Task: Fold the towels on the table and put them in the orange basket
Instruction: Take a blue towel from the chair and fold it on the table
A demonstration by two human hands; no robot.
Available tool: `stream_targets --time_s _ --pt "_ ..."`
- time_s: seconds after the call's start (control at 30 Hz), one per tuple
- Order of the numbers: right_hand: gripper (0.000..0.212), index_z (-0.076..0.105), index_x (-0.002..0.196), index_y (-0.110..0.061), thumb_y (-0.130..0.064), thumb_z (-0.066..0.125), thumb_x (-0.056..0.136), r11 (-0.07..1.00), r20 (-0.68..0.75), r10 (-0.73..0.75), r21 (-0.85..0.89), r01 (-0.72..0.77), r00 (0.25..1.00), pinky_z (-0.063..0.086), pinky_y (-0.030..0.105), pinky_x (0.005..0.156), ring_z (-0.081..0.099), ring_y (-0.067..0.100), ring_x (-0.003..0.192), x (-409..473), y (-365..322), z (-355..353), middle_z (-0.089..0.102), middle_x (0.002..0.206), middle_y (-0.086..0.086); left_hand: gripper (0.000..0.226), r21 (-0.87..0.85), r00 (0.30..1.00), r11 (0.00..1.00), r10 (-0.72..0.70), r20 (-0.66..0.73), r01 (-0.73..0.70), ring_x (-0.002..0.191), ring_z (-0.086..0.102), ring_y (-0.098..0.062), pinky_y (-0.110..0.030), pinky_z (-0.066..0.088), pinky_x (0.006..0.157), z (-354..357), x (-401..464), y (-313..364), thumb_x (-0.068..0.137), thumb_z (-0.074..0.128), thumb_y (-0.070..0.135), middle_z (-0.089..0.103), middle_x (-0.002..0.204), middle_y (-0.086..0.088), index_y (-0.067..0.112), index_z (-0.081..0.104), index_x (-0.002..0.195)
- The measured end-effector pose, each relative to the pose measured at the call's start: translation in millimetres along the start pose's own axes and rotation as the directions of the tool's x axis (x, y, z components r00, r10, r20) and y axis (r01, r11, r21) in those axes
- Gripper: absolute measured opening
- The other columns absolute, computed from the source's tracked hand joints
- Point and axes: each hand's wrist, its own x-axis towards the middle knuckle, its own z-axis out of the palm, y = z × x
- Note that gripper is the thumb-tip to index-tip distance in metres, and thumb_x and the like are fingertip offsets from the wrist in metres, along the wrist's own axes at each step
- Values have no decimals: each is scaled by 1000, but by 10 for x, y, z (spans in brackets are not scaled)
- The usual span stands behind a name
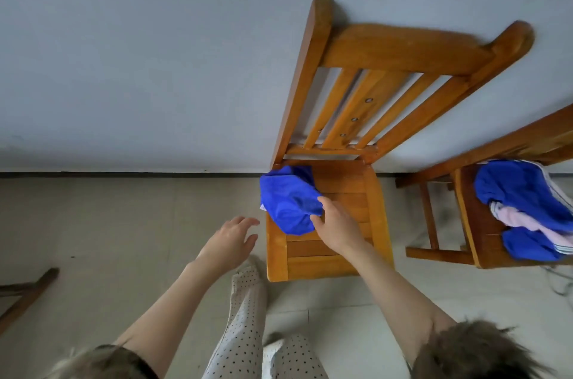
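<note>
Two hands reached from our view. Our right hand (336,223) pinched a crumpled blue towel (290,203) on the near chair (347,180); our left hand (231,239) hovered beside it, fingers (248,222) spread. We judged both hands should lift opposite corners. We counted two chairs and a blue-and-pink pile (527,208); no basket showed.

Both forearms are bare up to the left hand (231,240) and right hand (336,225). Near the wooden chair (325,242), white trousers (248,326) with small dark dots cover the legs. Shaggy grey-brown fur cuffs (471,350) ring the dark short sleeves.
</note>
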Motion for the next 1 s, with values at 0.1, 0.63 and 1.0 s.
stream_targets --time_s 0.1,0.63,1.0 --pt "53 27 145 -13 -34 41 98 1000 20 30 5 -30 999 39 36 105 37 22 134 475 113 97 36 148 5 38 24 997 1000 2 78 -4 123 47 -21 -32 38 103 45 431 -30 97 43 25 47 135 -3 18 44 135" --pt "21 60 109 -10 -22 55 92 987 -11 -161 13 161 987 43 30 81 53 21 104 1480 558 990 59 110 2 53 188 992 978 76 99 -93 142 16 -26 -40 31 107 690 1832 -311 97 36 12 5 157 -5 18 19 147" --pt "27 64 100 -8 -25 44 97 980 33 -143 148 136 989 48 33 77 60 21 94 1307 815 1223 65 103 4 20 239 996 970 -13 -85 33 112 47 -24 -34 28 93 897 2086 -286 93 52 24 59 111 -3 14 59 109"
